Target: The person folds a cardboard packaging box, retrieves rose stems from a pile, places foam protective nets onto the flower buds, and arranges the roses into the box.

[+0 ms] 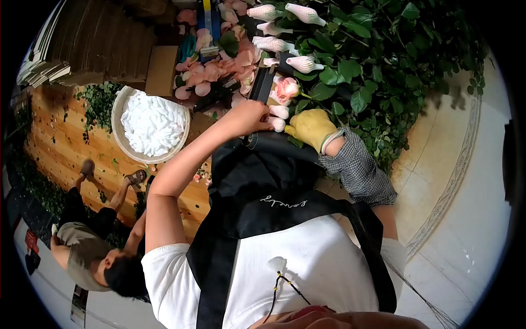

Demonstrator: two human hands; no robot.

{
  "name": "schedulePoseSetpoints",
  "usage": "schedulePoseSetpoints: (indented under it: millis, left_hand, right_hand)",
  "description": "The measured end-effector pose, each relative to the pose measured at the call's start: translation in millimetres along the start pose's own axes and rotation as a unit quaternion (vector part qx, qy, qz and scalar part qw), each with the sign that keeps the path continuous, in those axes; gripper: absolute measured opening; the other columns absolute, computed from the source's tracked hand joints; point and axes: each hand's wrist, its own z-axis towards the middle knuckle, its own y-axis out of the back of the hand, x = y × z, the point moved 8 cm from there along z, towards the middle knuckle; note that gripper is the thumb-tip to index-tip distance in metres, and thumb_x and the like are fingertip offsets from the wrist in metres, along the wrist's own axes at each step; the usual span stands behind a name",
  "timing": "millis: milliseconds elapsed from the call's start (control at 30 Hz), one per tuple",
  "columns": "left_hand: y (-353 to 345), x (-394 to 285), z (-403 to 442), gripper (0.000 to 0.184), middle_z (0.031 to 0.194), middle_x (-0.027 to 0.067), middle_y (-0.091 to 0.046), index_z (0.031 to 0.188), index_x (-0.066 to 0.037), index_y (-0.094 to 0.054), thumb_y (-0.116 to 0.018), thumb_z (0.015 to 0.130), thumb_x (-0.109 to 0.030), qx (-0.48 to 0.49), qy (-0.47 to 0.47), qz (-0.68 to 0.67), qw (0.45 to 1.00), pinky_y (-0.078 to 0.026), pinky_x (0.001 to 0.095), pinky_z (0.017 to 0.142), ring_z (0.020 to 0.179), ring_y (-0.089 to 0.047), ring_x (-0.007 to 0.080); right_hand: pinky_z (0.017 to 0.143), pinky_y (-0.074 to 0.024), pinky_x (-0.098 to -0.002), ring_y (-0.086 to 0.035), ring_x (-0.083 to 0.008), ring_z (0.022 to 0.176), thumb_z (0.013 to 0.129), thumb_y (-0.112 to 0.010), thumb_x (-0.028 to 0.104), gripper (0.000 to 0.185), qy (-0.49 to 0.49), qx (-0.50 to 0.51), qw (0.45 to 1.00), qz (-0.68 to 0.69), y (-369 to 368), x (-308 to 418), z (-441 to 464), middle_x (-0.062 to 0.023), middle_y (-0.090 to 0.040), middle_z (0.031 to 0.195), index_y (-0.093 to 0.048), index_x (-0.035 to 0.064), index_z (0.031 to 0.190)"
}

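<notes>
My bare left hand (254, 118) has its fingers closed at the edge of a rose bud in a white foam net sleeve (276, 124). Another sleeved bud (279, 112) lies just above it. My right hand (312, 129), in a yellow glove, is curled closed close to the right side of these buds; its fingers are partly hidden, and I cannot see what they hold. An unsleeved pink rose (286, 89) lies above both hands. Further up, several sleeved rose buds (304, 64) lie with their leafy stems to the right.
A big heap of leafy stems (378, 71) fills the upper right. Loose pink petals (219, 70) cover the work surface. To the left stand a tub of white net sleeves (153, 123) and stacked cardboard (98, 41). Another person (90, 247) is at lower left.
</notes>
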Motion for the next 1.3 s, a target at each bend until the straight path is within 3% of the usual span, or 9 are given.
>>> schedulePoseSetpoints:
  millis: [233, 467, 567, 767, 1000, 1033, 1167, 1233, 1300]
  left_hand:
    - [6, 7, -11, 0.031, 0.075, 0.0153, -0.065, 0.078, 0.002, -0.07, -0.075, 0.085, -0.028, -0.084, 0.036, 0.005, 0.996, -0.051, 0.0398, 0.062, 0.067, -0.064, 0.0295]
    - [-18, 17, -19, 0.025, 0.071, -0.0016, -0.057, 0.075, 0.003, -0.058, -0.064, 0.093, -0.013, -0.056, 0.044, -0.486, 0.871, -0.043, 0.0264, 0.063, 0.069, -0.046, 0.0045]
    - [43, 75, -56, 0.028, 0.069, -0.0024, -0.058, 0.075, 0.002, -0.063, -0.064, 0.094, -0.019, -0.367, 0.109, -0.54, 0.749, -0.042, 0.0265, 0.06, 0.065, -0.049, 0.0072]
    - [48, 22, -32, 0.051, 0.07, 0.0154, -0.068, 0.08, -0.003, -0.075, -0.074, 0.082, -0.053, -0.113, 0.127, -0.055, 0.984, -0.052, 0.0398, 0.063, 0.066, -0.068, 0.0302]
    - [6, 0, -7, 0.041, 0.07, 0.0139, -0.066, 0.073, -0.002, -0.069, -0.076, 0.084, -0.041, -0.063, 0.022, 0.092, 0.994, -0.054, 0.0399, 0.064, 0.069, -0.068, 0.0303]
    - [2, 7, -7, 0.035, 0.068, 0.0106, -0.064, 0.072, -0.002, -0.068, -0.074, 0.086, -0.034, -0.053, 0.005, -0.1, 0.994, -0.051, 0.0364, 0.062, 0.065, -0.064, 0.0246]
    - [6, 37, -25, 0.024, 0.063, 0.0003, -0.054, 0.071, -0.003, -0.06, -0.065, 0.091, -0.014, -0.123, 0.092, -0.437, 0.886, -0.04, 0.0263, 0.057, 0.058, -0.044, 0.0101]
    - [27, 73, -65, 0.021, 0.083, 0.0027, -0.061, 0.071, 0.0, -0.055, -0.06, 0.091, -0.006, -0.325, 0.219, -0.672, 0.628, -0.042, 0.026, 0.065, 0.07, -0.054, 0.0131]
    - [95, 60, -93, 0.022, 0.094, 0.0051, -0.059, 0.072, 0.001, -0.049, -0.059, 0.091, -0.004, -0.433, 0.051, -0.279, 0.856, -0.042, 0.0254, 0.075, 0.083, -0.055, 0.0151]
  right_hand:
    - [0.074, -0.0544, -0.0461, -0.07, -0.0345, 0.081, 0.095, -0.055, 0.046, 0.042, 0.041, -0.032, 0.997, 0.05, 7, -1, -10, -0.0149, -0.072, 0.084, -0.071, 0.0077, 0.093]
    - [0.078, -0.0553, -0.0443, -0.071, -0.0328, 0.092, 0.091, -0.06, 0.034, 0.031, 0.004, 0.029, 0.999, 0.027, -8, 0, 3, -0.0131, -0.074, 0.096, -0.074, 0.0098, 0.104]
    - [0.076, -0.056, -0.0442, -0.072, -0.0315, 0.087, 0.089, -0.061, 0.03, 0.026, -0.025, 0.025, 0.999, -0.042, -22, -4, 10, -0.0112, -0.075, 0.091, -0.076, 0.0125, 0.099]
    - [0.081, -0.0544, -0.0444, -0.07, -0.0327, 0.091, 0.092, -0.058, 0.04, 0.035, 0.026, 0.045, 0.997, 0.06, -1, -6, 2, -0.0129, -0.074, 0.096, -0.073, 0.0119, 0.107]
    - [0.078, -0.0533, -0.0469, -0.068, -0.0358, 0.083, 0.09, -0.063, 0.037, 0.032, 0.085, -0.061, 0.986, 0.133, -8, -18, -5, -0.0163, -0.072, 0.087, -0.07, 0.0103, 0.106]
    - [0.078, -0.0534, -0.0472, -0.069, -0.0358, 0.083, 0.09, -0.064, 0.036, 0.031, 0.069, -0.06, 0.985, 0.144, -10, -19, -5, -0.0166, -0.072, 0.087, -0.069, 0.0106, 0.107]
    - [0.081, -0.0539, -0.0471, -0.069, -0.0347, 0.092, 0.088, -0.064, 0.027, 0.027, 0.028, -0.008, 0.997, 0.076, -2, -9, -3, -0.0135, -0.073, 0.098, -0.071, 0.0135, 0.11]
    - [0.081, -0.054, -0.0463, -0.07, -0.0344, 0.093, 0.088, -0.064, 0.027, 0.026, 0.014, -0.02, 0.996, 0.08, -4, -9, -4, -0.0138, -0.073, 0.098, -0.071, 0.0125, 0.108]
    - [0.08, -0.054, -0.0462, -0.069, -0.0344, 0.092, 0.088, -0.065, 0.027, 0.026, 0.048, -0.061, 0.99, 0.122, 1, -12, -21, -0.014, -0.073, 0.097, -0.071, 0.0115, 0.107]
